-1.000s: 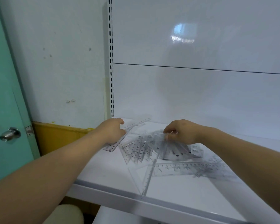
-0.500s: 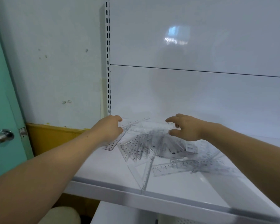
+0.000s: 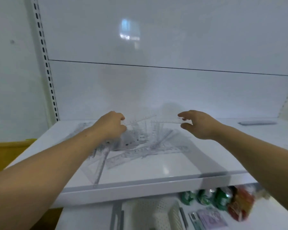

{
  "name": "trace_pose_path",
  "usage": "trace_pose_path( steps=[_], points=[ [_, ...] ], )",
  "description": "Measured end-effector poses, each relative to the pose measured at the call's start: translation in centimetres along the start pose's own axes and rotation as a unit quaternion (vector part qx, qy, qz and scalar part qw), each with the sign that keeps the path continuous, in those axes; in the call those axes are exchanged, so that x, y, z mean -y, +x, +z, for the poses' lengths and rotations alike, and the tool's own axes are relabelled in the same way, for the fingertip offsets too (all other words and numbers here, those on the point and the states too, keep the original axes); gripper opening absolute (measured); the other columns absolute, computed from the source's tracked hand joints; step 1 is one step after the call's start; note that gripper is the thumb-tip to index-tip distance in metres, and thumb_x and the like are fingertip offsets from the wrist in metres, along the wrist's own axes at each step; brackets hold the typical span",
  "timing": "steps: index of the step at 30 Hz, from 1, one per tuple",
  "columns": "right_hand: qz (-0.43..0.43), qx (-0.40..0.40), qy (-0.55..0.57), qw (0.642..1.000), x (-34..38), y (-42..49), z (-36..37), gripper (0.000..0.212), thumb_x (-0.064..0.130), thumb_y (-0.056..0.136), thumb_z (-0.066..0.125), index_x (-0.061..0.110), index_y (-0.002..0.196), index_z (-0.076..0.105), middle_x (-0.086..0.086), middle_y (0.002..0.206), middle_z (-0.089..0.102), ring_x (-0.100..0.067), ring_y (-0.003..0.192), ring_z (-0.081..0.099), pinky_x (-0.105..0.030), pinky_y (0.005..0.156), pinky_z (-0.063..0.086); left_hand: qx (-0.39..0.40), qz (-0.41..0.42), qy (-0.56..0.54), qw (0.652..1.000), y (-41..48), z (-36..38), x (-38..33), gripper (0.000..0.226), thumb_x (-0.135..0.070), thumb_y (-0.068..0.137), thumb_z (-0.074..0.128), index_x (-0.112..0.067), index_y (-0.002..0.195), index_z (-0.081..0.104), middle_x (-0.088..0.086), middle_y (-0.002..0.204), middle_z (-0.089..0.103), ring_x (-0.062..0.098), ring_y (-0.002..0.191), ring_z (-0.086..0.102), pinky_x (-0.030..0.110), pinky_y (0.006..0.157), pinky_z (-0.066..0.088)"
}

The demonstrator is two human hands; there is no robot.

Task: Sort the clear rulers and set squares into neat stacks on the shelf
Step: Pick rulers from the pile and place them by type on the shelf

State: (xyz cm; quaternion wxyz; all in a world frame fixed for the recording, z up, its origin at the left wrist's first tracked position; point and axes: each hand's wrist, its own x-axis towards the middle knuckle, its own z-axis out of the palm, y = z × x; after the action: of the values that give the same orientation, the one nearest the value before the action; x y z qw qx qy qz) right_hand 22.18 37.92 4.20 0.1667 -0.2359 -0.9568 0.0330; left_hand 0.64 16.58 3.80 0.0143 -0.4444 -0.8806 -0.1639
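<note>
A jumbled pile of clear rulers and set squares (image 3: 140, 147) lies on the white shelf (image 3: 173, 165). One set square (image 3: 96, 170) reaches toward the front edge. My left hand (image 3: 109, 127) hovers over the pile's left side, fingers curled round the end of a clear ruler (image 3: 140, 120) that slants up to the right. My right hand (image 3: 199, 125) is raised above the pile's right side and pinches another clear ruler (image 3: 166, 121) between thumb and fingers; it lies nearly level, above the pile.
A slotted upright (image 3: 45, 63) runs up the shelf's left side. A flat pale object (image 3: 256, 123) lies at the back right. On the shelf below are a white perforated basket (image 3: 150, 213), green packets (image 3: 204, 196) and a red packet (image 3: 239, 205).
Both hands have risen off the pile, each with a clear ruler. The view has swung right and down, so the door is gone and the lower shelf shows.
</note>
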Motion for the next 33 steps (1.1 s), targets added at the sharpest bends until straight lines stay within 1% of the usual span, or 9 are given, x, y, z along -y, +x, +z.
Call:
trace_pose_path(
  steps=[3, 7, 13, 17, 21, 24, 28, 33],
  points=[
    [0.037, -0.012, -0.013, 0.999, -5.1, -3.3, -1.9, 0.041, 0.03, 0.094, 0.052, 0.025, 0.134, 0.048, 0.001, 0.125, 0.054, -0.02, 0.116, 0.051, -0.032, 0.101, 0.037, 0.009, 0.033, 0.001, 0.999, 1.0, 1.6, -5.7, 0.05, -0.032, 0.096, 0.05, -0.015, 0.142, 0.04, 0.007, 0.147, 0.037, 0.026, 0.128, 0.044, 0.035, 0.105, 0.038],
    [0.088, -0.02, -0.015, 0.996, -13.0, -8.3, -5.1, 0.041, 0.028, 0.094, 0.054, 0.022, 0.134, 0.049, -0.002, 0.127, 0.052, -0.021, 0.116, 0.05, -0.03, 0.1, 0.037, 0.005, 0.073, 0.008, 0.997, 2.4, 4.5, -14.9, 0.049, -0.033, 0.095, 0.05, -0.02, 0.141, 0.041, 0.003, 0.146, 0.039, 0.027, 0.129, 0.042, 0.041, 0.107, 0.036],
    [0.172, -0.023, -0.016, 0.985, -24.7, -16.3, -9.1, 0.045, 0.028, 0.096, 0.051, 0.019, 0.139, 0.045, -0.002, 0.138, 0.049, -0.021, 0.123, 0.049, -0.033, 0.103, 0.038, 0.015, 0.131, -0.007, 0.991, 3.7, 10.1, -29.9, 0.048, -0.033, 0.094, 0.051, -0.018, 0.139, 0.044, 0.006, 0.142, 0.045, 0.028, 0.126, 0.046, 0.039, 0.104, 0.038],
    [0.208, -0.028, -0.006, 0.978, -30.8, -20.0, -10.2, 0.044, 0.027, 0.095, 0.053, 0.022, 0.138, 0.046, 0.0, 0.137, 0.052, -0.018, 0.121, 0.051, -0.03, 0.1, 0.039, 0.032, 0.146, -0.018, 0.989, 4.5, 13.4, -36.6, 0.048, -0.033, 0.095, 0.051, -0.015, 0.139, 0.044, 0.007, 0.141, 0.045, 0.028, 0.125, 0.047, 0.036, 0.103, 0.039],
    [0.224, -0.015, -0.003, 0.975, -35.3, -21.0, -10.5, 0.044, 0.027, 0.094, 0.053, 0.022, 0.137, 0.047, 0.001, 0.136, 0.053, -0.017, 0.12, 0.051, -0.03, 0.1, 0.039, 0.049, 0.137, -0.019, 0.989, 6.4, 15.3, -40.1, 0.049, -0.033, 0.095, 0.051, -0.015, 0.139, 0.044, 0.007, 0.141, 0.046, 0.027, 0.125, 0.047, 0.034, 0.103, 0.038],
    [0.22, -0.014, 0.008, 0.975, -37.8, -19.9, -9.9, 0.043, 0.027, 0.094, 0.054, 0.023, 0.137, 0.048, 0.002, 0.136, 0.053, -0.017, 0.12, 0.051, -0.028, 0.1, 0.038, 0.051, 0.127, -0.021, 0.99, 8.2, 16.2, -41.4, 0.048, -0.033, 0.094, 0.051, -0.016, 0.138, 0.045, 0.007, 0.14, 0.047, 0.026, 0.124, 0.047, 0.032, 0.102, 0.038],
    [0.206, -0.001, 0.016, 0.979, -40.7, -16.4, -8.8, 0.043, 0.027, 0.095, 0.053, 0.023, 0.137, 0.048, 0.002, 0.137, 0.052, -0.017, 0.122, 0.05, -0.028, 0.101, 0.037, 0.042, 0.117, -0.012, 0.992, 11.3, 17.0, -41.6, 0.047, -0.032, 0.094, 0.052, -0.015, 0.138, 0.045, 0.007, 0.14, 0.046, 0.025, 0.125, 0.046, 0.031, 0.101, 0.036],
    [0.17, 0.015, 0.018, 0.985, -43.9, -10.5, -7.7, 0.042, 0.025, 0.094, 0.053, 0.02, 0.136, 0.049, 0.001, 0.135, 0.052, -0.016, 0.123, 0.048, -0.023, 0.1, 0.034, 0.028, 0.092, -0.01, 0.995, 16.0, 17.4, -41.3, 0.048, -0.03, 0.096, 0.051, -0.015, 0.14, 0.043, 0.007, 0.143, 0.043, 0.026, 0.127, 0.044, 0.032, 0.103, 0.035]
  ],
)
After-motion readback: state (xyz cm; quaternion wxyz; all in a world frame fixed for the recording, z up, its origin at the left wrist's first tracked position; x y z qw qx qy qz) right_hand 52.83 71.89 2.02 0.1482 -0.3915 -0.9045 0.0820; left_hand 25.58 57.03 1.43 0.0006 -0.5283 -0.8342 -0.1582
